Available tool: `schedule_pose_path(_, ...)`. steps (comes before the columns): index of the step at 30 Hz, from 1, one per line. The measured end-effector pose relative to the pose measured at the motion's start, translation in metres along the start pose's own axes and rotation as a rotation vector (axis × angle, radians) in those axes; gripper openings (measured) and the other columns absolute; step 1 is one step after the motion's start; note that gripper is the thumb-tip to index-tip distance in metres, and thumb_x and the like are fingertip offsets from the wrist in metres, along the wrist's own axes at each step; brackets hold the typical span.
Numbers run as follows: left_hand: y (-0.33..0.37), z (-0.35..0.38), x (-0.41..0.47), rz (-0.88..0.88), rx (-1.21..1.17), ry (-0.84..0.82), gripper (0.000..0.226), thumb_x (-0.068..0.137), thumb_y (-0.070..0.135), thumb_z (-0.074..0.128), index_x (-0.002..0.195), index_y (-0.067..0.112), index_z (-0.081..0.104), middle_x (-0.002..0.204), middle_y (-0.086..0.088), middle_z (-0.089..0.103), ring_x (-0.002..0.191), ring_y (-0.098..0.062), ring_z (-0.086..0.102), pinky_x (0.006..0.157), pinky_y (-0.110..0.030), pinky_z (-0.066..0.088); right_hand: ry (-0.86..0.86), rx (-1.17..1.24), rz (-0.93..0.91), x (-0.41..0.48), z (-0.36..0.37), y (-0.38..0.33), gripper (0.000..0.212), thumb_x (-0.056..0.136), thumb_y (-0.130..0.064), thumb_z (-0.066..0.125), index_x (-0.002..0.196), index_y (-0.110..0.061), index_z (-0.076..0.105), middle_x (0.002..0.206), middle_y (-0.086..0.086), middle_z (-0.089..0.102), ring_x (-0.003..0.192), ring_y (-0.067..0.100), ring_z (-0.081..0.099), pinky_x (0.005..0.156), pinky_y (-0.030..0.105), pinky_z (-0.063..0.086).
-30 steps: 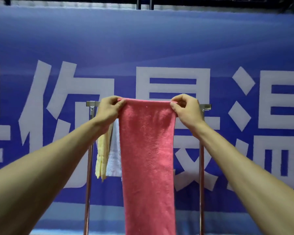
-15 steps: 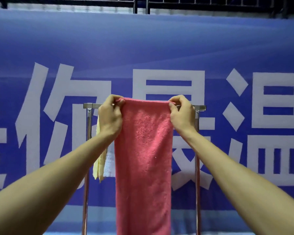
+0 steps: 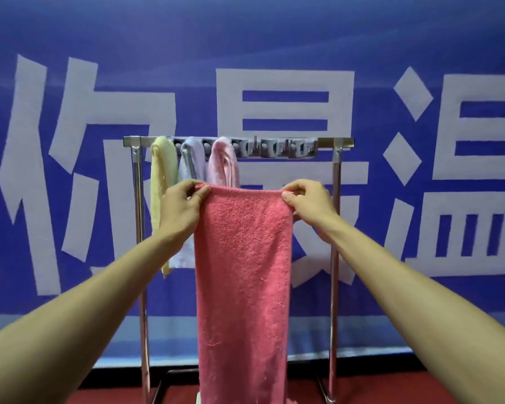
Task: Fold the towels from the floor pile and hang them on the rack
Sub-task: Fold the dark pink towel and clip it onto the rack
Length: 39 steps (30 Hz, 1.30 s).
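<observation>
A long coral-pink towel [image 3: 242,272] hangs down in front of me, folded lengthwise. My left hand [image 3: 181,208] pinches its top left corner and my right hand [image 3: 309,205] pinches the top right corner. The towel's top edge is held below and in front of the metal rack's top bar [image 3: 333,141]. On that bar hang a yellow towel [image 3: 162,176], a pale lavender towel [image 3: 191,161] and a light pink towel [image 3: 223,164], side by side at the left half.
A grey strip of hooks [image 3: 277,148] runs under the bar's right half. The rack's uprights [image 3: 334,258] stand on a red floor [image 3: 391,389]. A blue banner [image 3: 245,53] with large white characters fills the background.
The towel's top edge, earlier level with the bar, now sits lower than it. The view tilted down, so the bar, the three hung towels and the floor show.
</observation>
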<state>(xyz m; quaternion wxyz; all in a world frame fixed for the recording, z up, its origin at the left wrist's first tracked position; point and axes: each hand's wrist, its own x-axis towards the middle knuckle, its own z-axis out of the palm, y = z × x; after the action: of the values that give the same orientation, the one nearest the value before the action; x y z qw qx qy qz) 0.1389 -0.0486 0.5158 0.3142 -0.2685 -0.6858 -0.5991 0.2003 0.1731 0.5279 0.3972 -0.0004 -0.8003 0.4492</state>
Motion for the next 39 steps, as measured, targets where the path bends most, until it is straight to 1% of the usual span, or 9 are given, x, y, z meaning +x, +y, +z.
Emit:
schedule_pose_path(8,-0.099,0.016,-0.078,-0.346,0.012,-0.264,0.012,0.093,0.012,0.058,0.083,0.015,0.065,0.065,0.001,0.055,0.044,0.004,0.045,0.041,-0.015,0.044,-0.279,-0.103,0.345,-0.047,0.039,0.101,0.022,0.081,-0.003,0.061,0.067,-0.017,0.071,0.062,0.004,0.065,0.059,0.016,0.062,0.065,0.036,0.060)
schedule_pose_path(15,-0.166,0.035,-0.152,-0.804,-0.223,-0.232,0.012,0.091,0.012,0.062,0.080,0.008,0.064,0.069,-0.005,0.058,0.055,-0.010,0.055,0.048,-0.020,0.052,-0.328,0.130,0.617,-0.099,0.075,0.169,0.012,0.074,0.001,0.060,0.079,0.009,0.068,0.061,0.014,0.058,0.054,0.020,0.057,0.054,0.031,0.058)
schedule_pose_path(20,-0.192,0.047,-0.185,-1.026,-0.336,-0.197,0.007,0.087,0.010,0.066,0.087,0.003,0.066,0.071,-0.006,0.062,0.055,-0.009,0.060,0.051,-0.020,0.053,-0.323,0.342,0.857,-0.130,0.098,0.207,0.006,0.080,0.004,0.059,0.081,0.003,0.065,0.065,0.012,0.057,0.059,0.020,0.058,0.057,0.033,0.059)
schedule_pose_path(23,-0.192,0.054,-0.192,-1.193,-0.460,-0.113,0.011,0.087,0.008,0.065,0.076,0.006,0.061,0.050,-0.001,0.053,0.051,-0.012,0.052,0.058,-0.026,0.055,-0.220,0.468,0.904,-0.137,0.108,0.211,0.009,0.082,0.006,0.060,0.076,-0.001,0.061,0.067,0.013,0.055,0.063,0.024,0.058,0.057,0.034,0.060)
schedule_pose_path(25,-0.186,0.059,-0.191,-1.158,-0.473,-0.100,0.015,0.088,0.007,0.062,0.073,0.009,0.058,0.042,0.003,0.050,0.045,-0.009,0.051,0.067,-0.028,0.054,-0.168,0.491,0.829,-0.135,0.111,0.203,0.005,0.082,0.006,0.059,0.081,0.003,0.063,0.066,0.012,0.057,0.061,0.023,0.060,0.061,0.035,0.061)
schedule_pose_path(28,-0.173,0.061,-0.188,-1.023,-0.461,-0.109,0.007,0.089,0.009,0.061,0.084,0.007,0.065,0.056,0.001,0.064,0.058,-0.011,0.062,0.072,-0.030,0.056,-0.191,0.491,0.723,-0.134,0.112,0.189,0.009,0.081,0.005,0.060,0.085,0.008,0.068,0.063,0.011,0.062,0.055,0.018,0.064,0.066,0.035,0.061)
schedule_pose_path(31,-0.173,0.059,-0.193,-1.054,-0.477,-0.063,0.007,0.089,0.009,0.063,0.083,0.009,0.066,0.061,0.001,0.066,0.064,-0.013,0.063,0.076,-0.032,0.055,-0.251,0.534,0.778,-0.144,0.113,0.186,0.007,0.082,0.004,0.060,0.079,0.004,0.067,0.062,0.010,0.064,0.059,0.021,0.066,0.066,0.036,0.061)
schedule_pose_path(36,-0.170,0.063,-0.207,-1.104,-0.465,-0.110,0.009,0.088,0.006,0.062,0.080,0.004,0.063,0.040,0.007,0.044,0.034,-0.004,0.038,0.056,-0.022,0.038,-0.327,0.575,0.813,-0.162,0.117,0.185,0.009,0.084,0.005,0.059,0.091,0.007,0.064,0.072,0.017,0.060,0.065,0.022,0.063,0.068,0.035,0.061)
schedule_pose_path(39,-0.168,0.065,-0.214,-1.064,-0.403,-0.111,0.006,0.087,0.005,0.062,0.088,-0.001,0.064,0.048,0.001,0.040,0.039,-0.007,0.032,0.049,-0.019,0.030,-0.360,0.487,0.749,-0.169,0.117,0.184,0.014,0.084,0.005,0.062,0.096,0.011,0.066,0.080,0.020,0.061,0.069,0.022,0.062,0.069,0.033,0.061)
